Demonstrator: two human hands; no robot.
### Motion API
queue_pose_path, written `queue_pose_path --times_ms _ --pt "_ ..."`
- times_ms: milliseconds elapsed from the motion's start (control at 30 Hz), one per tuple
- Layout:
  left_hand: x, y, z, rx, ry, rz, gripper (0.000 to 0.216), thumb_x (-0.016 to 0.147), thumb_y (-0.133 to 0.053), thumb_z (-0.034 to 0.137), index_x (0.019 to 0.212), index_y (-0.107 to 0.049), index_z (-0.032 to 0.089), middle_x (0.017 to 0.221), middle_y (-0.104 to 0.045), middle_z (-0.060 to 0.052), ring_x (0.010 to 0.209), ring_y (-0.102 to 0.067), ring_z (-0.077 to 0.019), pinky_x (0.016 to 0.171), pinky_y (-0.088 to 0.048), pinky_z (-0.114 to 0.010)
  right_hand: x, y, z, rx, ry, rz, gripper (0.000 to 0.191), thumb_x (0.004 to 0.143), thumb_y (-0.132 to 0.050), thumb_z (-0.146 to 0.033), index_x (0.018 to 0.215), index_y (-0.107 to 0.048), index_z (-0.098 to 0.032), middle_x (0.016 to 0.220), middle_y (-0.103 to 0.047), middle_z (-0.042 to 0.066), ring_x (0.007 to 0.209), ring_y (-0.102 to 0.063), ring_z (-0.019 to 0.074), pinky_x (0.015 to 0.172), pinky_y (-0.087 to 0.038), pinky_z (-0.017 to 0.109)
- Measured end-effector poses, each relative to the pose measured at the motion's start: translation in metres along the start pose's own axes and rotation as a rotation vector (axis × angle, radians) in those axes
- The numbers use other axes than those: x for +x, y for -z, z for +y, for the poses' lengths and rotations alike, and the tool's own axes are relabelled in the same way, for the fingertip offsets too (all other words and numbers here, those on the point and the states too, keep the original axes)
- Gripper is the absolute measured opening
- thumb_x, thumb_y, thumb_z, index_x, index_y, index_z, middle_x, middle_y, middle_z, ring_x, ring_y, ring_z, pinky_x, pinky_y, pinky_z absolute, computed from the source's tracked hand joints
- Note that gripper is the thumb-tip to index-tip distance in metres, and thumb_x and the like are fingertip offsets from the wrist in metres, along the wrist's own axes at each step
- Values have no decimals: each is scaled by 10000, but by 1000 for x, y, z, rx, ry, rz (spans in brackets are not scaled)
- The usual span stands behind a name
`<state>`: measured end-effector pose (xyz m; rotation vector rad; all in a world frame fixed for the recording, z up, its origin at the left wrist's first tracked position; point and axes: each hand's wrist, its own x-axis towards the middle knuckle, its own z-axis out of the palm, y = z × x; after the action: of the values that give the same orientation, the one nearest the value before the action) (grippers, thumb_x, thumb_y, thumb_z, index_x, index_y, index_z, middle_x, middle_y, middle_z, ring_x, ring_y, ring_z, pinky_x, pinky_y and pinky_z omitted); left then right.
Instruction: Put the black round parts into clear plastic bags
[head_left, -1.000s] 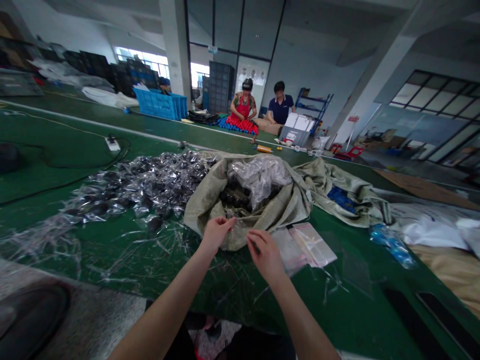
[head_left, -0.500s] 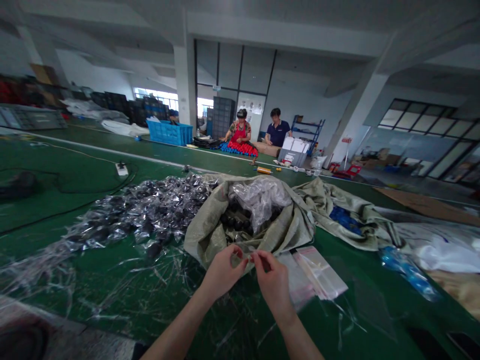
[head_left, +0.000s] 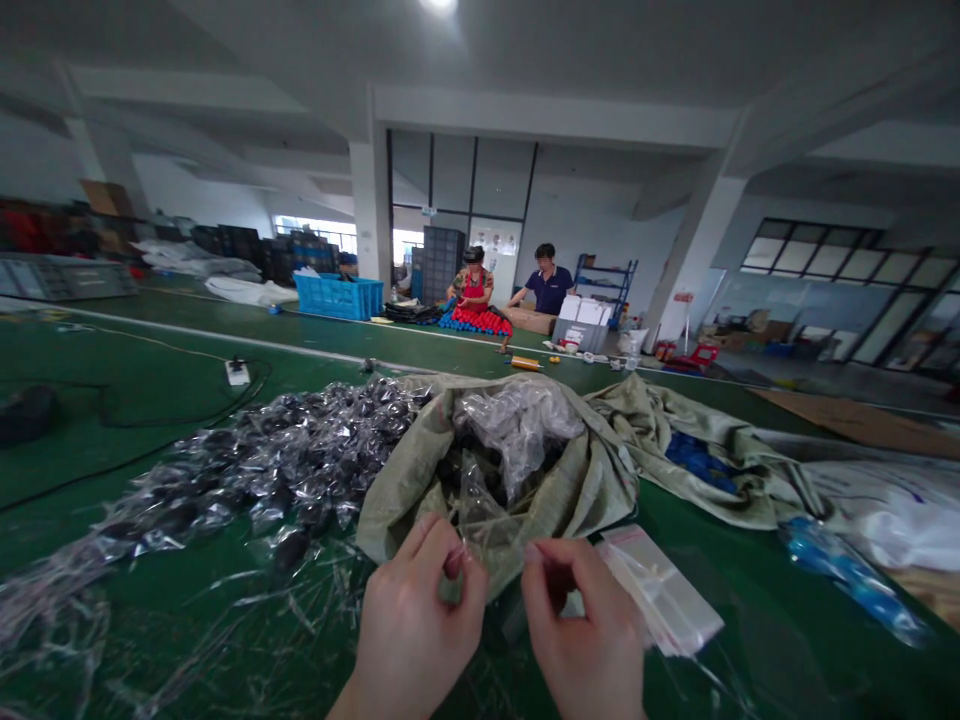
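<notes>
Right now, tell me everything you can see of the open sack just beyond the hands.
The sack is grey-green and looks like woven plastic, its mouth open, its sides slumped in soft folds. It sits on a green surface. Crumpled clear plastic lies in its mouth; the dark interior is hard to make out. Clear-wrapped dark items crowd its left side, and a second sack lies to its right. Whether fingers touch it is unclear.

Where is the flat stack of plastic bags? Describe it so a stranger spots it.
On the green table, find the big open olive sack in the middle. Just right of the right hand lies the stack of plastic bags. It is flat and straight-edged, with a pinkish edge, unlike the crumpled plastic in the sack's mouth.
</notes>
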<state>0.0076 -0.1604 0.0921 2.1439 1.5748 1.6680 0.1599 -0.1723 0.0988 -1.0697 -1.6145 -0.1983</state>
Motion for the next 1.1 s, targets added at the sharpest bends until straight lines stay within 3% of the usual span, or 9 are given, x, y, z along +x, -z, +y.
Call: queue_pose_path --times_ms 167,233,300,400,500,600,833,967,1100 --pt "-6 6 -23 182 42 73 241 820 -484 187 604 -381 221 599 -454 11 551 -474 -121 541 -361 -246 -16 -34 10 182 -50 -253 152 886 -539 -238 748 -581 -191 620 -570 -8 522 -530 104 505 -408 212" --pt "-12 6 -40 292 121 66 224 814 -497 199 611 -401 203 618 -468 14 562 -464 -111 545 -337 -232 -25 -58 27 310 -93 -396 193 903 -524 -307 780 -596 -179 644 -579 -8 562 -536 110 546 -417 219" --pt "-20 7 -57 386 228 23 203 813 -506 212 627 -427 196 645 -498 9 572 -464 -113 550 -318 -234 -32 -88 52 386 -168 -487 328 966 -389 -356 805 -606 -171 657 -587 -1 604 -553 121 586 -434 225" --pt "-31 8 -77 461 336 -50 183 821 -508 231 652 -449 194 677 -533 4 590 -485 -121 570 -312 -242 -36 -139 98 81 -347 -572 364 980 -339 -354 856 -615 -152 740 -640 33 691 -598 142 682 -463 247" --pt "-37 10 -87 478 381 -93 180 831 -503 244 664 -455 197 688 -548 4 599 -505 -125 582 -312 -244 -30 -183 133 -202 -292 -797 269 910 -450 -229 1100 -601 -112 1075 -665 123 984 -621 185 878 -448 274" --pt "-38 9 -92 473 417 -112 173 828 -506 248 669 -460 200 696 -562 3 592 -514 -127 580 -310 -244 -17 -213 148 -230 -217 -903 317 832 -533 -190 1122 -632 -108 1141 -661 164 1068 -612 234 911 -442 301" --pt "-37 1 -96 466 438 -144 177 834 -492 249 665 -462 207 689 -571 5 609 -540 -138 584 -315 -248 -5 -230 147 -221 -47 -1152 167 722 -622 -258 818 -726 -171 879 -732 121 940 -660 305 800 -491 358" --pt "-36 -5 -95 471 444 -161 177 832 -497 261 666 -466 210 683 -578 0 609 -544 -145 571 -306 -251 -13 -225 143 -168 -2 -1154 280 633 -704 -266 894 -713 -165 1033 -707 141 1058 -597 357 844 -479 408" --pt "-33 -11 -90 465 424 -169 184 837 -489 272 667 -461 210 681 -578 -3 621 -549 -150 568 -299 -252 -22 -219 142 -82 -52 -1071 310 611 -720 -185 917 -681 -156 1095 -678 141 1071 -590 322 905 -451 399"
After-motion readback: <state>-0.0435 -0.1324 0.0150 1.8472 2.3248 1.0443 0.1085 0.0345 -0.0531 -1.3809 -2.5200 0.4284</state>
